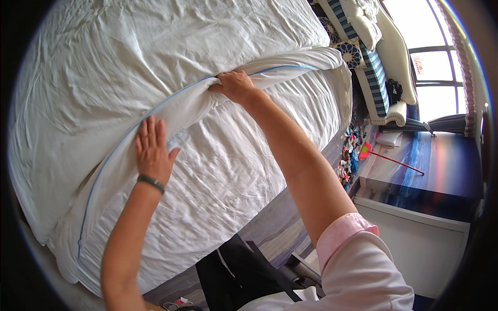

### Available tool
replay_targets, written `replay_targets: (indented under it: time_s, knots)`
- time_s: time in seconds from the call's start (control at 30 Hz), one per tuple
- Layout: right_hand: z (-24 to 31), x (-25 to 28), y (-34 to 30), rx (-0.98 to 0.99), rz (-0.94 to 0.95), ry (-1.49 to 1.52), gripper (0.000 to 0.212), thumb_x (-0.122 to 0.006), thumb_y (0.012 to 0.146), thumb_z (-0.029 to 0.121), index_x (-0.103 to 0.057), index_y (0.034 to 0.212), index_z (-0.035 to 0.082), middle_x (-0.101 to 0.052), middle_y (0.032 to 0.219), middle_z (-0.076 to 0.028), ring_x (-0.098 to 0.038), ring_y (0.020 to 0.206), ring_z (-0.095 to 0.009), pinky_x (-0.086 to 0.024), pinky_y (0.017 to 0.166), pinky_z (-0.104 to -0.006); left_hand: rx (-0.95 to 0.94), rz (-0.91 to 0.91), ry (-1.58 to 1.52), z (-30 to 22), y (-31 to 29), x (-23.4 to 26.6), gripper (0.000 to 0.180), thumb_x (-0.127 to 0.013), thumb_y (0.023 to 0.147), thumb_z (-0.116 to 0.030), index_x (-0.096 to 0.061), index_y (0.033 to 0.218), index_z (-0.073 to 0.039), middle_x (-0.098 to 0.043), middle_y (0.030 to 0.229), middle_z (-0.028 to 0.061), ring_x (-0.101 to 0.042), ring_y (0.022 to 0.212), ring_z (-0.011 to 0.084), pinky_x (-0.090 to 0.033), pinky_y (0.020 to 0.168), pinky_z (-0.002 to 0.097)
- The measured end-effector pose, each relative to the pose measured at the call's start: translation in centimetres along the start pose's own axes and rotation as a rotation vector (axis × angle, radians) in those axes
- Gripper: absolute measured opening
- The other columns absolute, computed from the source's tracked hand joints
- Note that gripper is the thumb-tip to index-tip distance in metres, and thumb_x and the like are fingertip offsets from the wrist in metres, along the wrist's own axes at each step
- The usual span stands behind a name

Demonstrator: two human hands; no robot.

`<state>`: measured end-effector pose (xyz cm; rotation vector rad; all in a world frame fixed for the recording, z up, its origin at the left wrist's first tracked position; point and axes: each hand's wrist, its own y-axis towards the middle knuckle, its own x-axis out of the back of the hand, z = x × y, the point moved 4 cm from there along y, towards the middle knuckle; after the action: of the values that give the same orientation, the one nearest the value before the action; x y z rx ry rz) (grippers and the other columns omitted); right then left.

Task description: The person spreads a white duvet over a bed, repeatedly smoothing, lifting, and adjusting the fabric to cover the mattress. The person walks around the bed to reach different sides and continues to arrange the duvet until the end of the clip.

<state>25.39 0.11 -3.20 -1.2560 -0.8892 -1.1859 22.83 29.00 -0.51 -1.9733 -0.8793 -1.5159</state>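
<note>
White bedding (233, 166) fills the left and centre of the frame, its blue-piped fold (184, 108) curving diagonally across. At centre-left, the left hand (154, 155) lies flat on the fold, its grip holding nothing; at upper centre, the right hand (237, 86) has its grip closed on bunched cloth.

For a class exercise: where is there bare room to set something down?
Free: the bedding beyond the blue-edged fold; nearer, the white stretch between the left hand and right forearm. Crowded: the fold under that hand and the right hand; the coloured floor clutter.
</note>
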Motion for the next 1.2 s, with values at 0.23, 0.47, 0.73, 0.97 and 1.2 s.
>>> replay_targets:
  time_s: [0.23, 0.47, 0.73, 0.97, 1.2]
  knots:
    - [0.6, -0.1, 1.3, -0.101, 0.047, -0.015, 0.058, -0.05, 0.087, 0.059, -0.068, 0.094, 0.005, -0.069, 0.1, -0.016, -0.063, 0.098, -0.029, -0.043, 0.09, -0.04, 0.028, -0.107, 0.24, 4.0, 5.1, -5.4, 0.059, -0.066, 0.083, -0.038, -0.047, 0.13, -0.007, -0.055, 0.123, 0.0099, -0.051, 0.116, 0.0237, -0.04, 0.098, 0.0391]
    - [-1.3, 1.1, -0.7, 0.14, -0.326, 0.132, 0.054, -0.067, 0.075, 0.05, -0.061, 0.106, 0.007, -0.063, 0.112, -0.009, -0.053, 0.115, -0.026, -0.035, 0.101, -0.0418, 0.029, -0.079, 0.041, 7.7, 8.8, -6.1, 0.033, -0.06, 0.088, -0.034, -0.058, 0.109, -0.009, -0.066, 0.098, 0.0119, -0.064, 0.089, 0.03, -0.05, 0.078, 0.0398]
    - [-15.4, 3.9, -2.6, 0.294, -0.435, 0.002, 0.067, -0.077, 0.065, 0.045, -0.056, 0.121, 0.014, -0.058, 0.117, -0.006, -0.052, 0.115, -0.026, -0.035, 0.101, -0.0438, 0.371, 0.386, -0.369, 10.5, 13.1, -5.1, 0.031, -0.054, 0.092, -0.033, -0.063, 0.104, -0.006, -0.066, 0.098, 0.0219, -0.06, 0.092, 0.0408, -0.047, 0.08, 0.0446]
    - [-16.9, 3.3, 8.1, 0.182, -0.137, 0.121, 0.052, -0.052, 0.086, 0.059, -0.063, 0.092, 0.008, -0.068, 0.092, -0.012, -0.064, 0.091, -0.029, -0.047, 0.083, -0.0397, 0.425, 0.143, 0.03, 9.4, 11.1, -3.8, 0.033, -0.053, 0.092, -0.018, -0.055, 0.12, -0.001, -0.061, 0.114, 0.0204, -0.056, 0.106, 0.0357, -0.043, 0.09, 0.0433]
    - [-18.2, 3.3, 10.4, 0.151, 0.047, 0.214, 0.059, -0.045, 0.088, 0.063, -0.067, 0.093, 0.009, -0.069, 0.092, -0.014, -0.066, 0.088, -0.031, -0.05, 0.078, -0.0413, 0.015, -0.131, 0.092, -14.3, 20.6, -5.2, 0.078, -0.067, 0.082, -0.033, -0.03, 0.145, -0.006, -0.024, 0.153, 0.019, -0.021, 0.141, 0.0371, -0.018, 0.113, 0.0497]
